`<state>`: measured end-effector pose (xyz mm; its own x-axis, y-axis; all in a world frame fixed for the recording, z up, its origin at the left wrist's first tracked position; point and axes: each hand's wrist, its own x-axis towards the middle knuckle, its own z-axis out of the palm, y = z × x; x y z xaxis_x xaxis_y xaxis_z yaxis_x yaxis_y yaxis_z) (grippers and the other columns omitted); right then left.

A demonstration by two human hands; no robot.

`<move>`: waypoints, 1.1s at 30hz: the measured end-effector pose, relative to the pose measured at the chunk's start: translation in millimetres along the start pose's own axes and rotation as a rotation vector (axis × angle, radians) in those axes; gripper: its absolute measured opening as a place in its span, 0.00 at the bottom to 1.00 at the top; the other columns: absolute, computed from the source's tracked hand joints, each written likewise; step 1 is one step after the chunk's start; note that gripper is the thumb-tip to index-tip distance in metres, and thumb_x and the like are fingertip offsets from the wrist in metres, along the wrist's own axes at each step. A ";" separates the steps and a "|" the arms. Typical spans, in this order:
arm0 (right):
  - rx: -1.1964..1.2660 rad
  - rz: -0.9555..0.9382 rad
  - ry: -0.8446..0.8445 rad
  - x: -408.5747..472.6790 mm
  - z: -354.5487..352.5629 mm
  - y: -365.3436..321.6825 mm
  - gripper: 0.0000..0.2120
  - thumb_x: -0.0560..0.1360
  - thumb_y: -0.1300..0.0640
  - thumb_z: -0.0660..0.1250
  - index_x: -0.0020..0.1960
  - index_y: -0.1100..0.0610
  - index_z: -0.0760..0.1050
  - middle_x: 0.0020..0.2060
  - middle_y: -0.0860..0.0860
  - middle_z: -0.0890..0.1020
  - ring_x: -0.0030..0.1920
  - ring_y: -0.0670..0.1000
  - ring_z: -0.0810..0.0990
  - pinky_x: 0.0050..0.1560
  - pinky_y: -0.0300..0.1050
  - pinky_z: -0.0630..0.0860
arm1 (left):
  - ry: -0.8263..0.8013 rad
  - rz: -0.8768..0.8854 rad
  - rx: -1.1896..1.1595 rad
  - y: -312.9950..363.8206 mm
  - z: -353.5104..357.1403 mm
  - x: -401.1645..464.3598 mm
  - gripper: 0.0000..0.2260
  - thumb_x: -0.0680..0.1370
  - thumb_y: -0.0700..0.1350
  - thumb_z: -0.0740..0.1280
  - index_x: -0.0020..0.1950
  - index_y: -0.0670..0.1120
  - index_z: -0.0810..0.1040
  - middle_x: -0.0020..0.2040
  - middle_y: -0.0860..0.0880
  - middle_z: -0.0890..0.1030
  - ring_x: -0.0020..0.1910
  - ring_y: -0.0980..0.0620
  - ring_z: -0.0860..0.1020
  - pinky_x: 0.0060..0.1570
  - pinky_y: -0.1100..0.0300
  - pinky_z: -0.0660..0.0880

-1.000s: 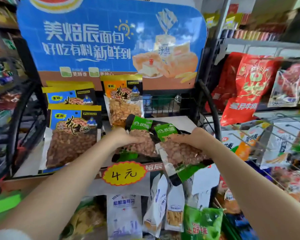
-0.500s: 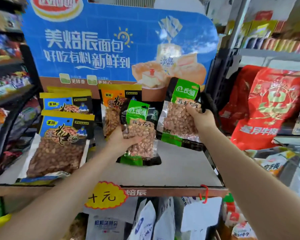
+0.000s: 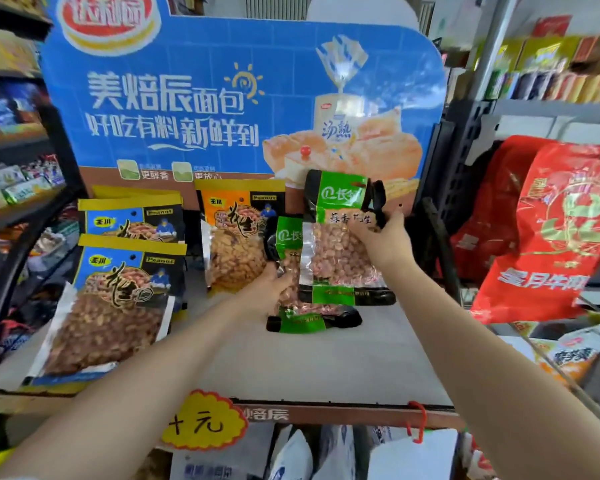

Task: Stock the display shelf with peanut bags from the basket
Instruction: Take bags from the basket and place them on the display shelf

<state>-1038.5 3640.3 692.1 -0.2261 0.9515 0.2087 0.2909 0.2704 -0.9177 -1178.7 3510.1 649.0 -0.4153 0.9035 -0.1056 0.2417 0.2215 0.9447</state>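
On the white display shelf (image 3: pixel 326 358), the right hand (image 3: pixel 383 240) grips an upright green-topped clear peanut bag (image 3: pixel 340 237) by its side; the left hand (image 3: pixel 269 289) clasps a second green peanut bag (image 3: pixel 291 271) just behind, beside an orange peanut bag (image 3: pixel 238 233).

I have one view only, from the wide-angle camera on my head, looking forward and slightly down along both my forearms. It sits close to the display shelf (image 3: pixel 343 368), whose white top fills the middle of the frame, and faces the blue bread sign (image 3: pixel 222 109) at its back squarely. The wide lens bends the store racks at both edges. No second view shares this scene.
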 end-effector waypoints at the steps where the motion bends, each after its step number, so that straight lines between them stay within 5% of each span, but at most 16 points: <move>1: -0.031 0.009 0.020 -4.5 5.3 2.8 0.34 0.72 0.46 0.68 0.69 0.62 0.59 0.60 0.57 0.76 0.57 0.59 0.76 0.50 0.48 0.72 | -0.033 -0.019 0.052 4.3 -6.8 -1.3 0.16 0.81 0.42 0.55 0.68 0.40 0.63 0.55 0.53 0.71 0.55 0.51 0.73 0.38 0.76 0.70; 5: -0.133 0.113 0.013 -21.4 17.3 16.2 0.33 0.75 0.43 0.62 0.70 0.65 0.58 0.64 0.60 0.73 0.62 0.62 0.73 0.50 0.46 0.69 | 0.037 0.117 0.813 -1.8 -34.6 -13.0 0.06 0.78 0.44 0.59 0.47 0.44 0.74 0.48 0.44 0.78 0.45 0.47 0.76 0.39 0.60 0.69; 9: -0.379 0.143 0.108 -46.6 12.0 29.2 0.31 0.75 0.43 0.62 0.64 0.67 0.62 0.64 0.65 0.68 0.64 0.66 0.68 0.62 0.57 0.68 | 0.174 0.482 1.325 -19.6 -42.9 -54.4 0.11 0.77 0.48 0.59 0.55 0.44 0.73 0.48 0.46 0.79 0.46 0.43 0.79 0.33 0.56 0.69; 13: -0.619 -0.028 0.144 -88.8 -7.4 28.0 0.27 0.76 0.44 0.61 0.64 0.65 0.65 0.62 0.64 0.71 0.63 0.65 0.69 0.61 0.57 0.68 | 0.065 0.878 1.323 -17.7 -39.6 -85.2 0.12 0.74 0.49 0.58 0.44 0.45 0.78 0.35 0.47 0.80 0.34 0.44 0.80 0.22 0.60 0.67; 15: -0.637 -0.101 0.126 -117.1 -23.7 26.4 0.20 0.77 0.47 0.60 0.57 0.63 0.71 0.54 0.63 0.78 0.56 0.64 0.75 0.53 0.55 0.72 | 0.012 1.034 1.314 -13.9 -24.2 -94.3 0.12 0.70 0.49 0.58 0.40 0.46 0.79 0.28 0.50 0.78 0.25 0.47 0.79 0.18 0.66 0.57; 21: -0.799 -0.185 0.187 -241.7 -95.1 51.6 0.12 0.76 0.51 0.59 0.48 0.58 0.77 0.38 0.55 0.84 0.41 0.60 0.80 0.34 0.48 0.73 | -0.298 1.288 0.963 -23.4 74.6 -144.9 0.15 0.71 0.50 0.55 0.40 0.46 0.80 0.30 0.49 0.80 0.23 0.47 0.77 0.16 0.65 0.64; 25: -0.873 0.032 0.232 -325.9 -152.2 106.9 0.16 0.75 0.46 0.56 0.44 0.58 0.75 0.35 0.55 0.83 0.37 0.61 0.80 0.30 0.46 0.68 | -0.604 1.324 0.910 -52.4 145.8 -186.9 0.16 0.73 0.49 0.54 0.45 0.45 0.81 0.35 0.50 0.81 0.27 0.48 0.79 0.18 0.64 0.65; 29: -0.902 0.424 0.216 -410.6 -202.0 185.4 0.12 0.77 0.48 0.58 0.42 0.56 0.73 0.41 0.57 0.83 0.44 0.62 0.80 0.36 0.49 0.72 | -0.879 1.155 0.987 -104.9 232.1 -230.5 0.17 0.78 0.50 0.54 0.63 0.45 0.71 0.59 0.47 0.73 0.52 0.43 0.77 0.41 0.52 0.75; 33: -0.721 0.816 0.199 -507.9 -257.2 263.7 0.12 0.75 0.50 0.59 0.37 0.55 0.69 0.38 0.57 0.80 0.43 0.61 0.80 0.36 0.45 0.69 | -1.133 0.957 1.185 -165.4 327.1 -284.4 0.14 0.78 0.48 0.56 0.60 0.43 0.71 0.59 0.44 0.73 0.57 0.41 0.75 0.50 0.48 0.74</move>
<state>-607.8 3266.0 431.0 0.4146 0.8723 -0.2592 0.7729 -0.4879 -0.4057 -813.8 3336.4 421.3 0.7763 0.5316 -0.3389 0.6087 -0.7719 0.1835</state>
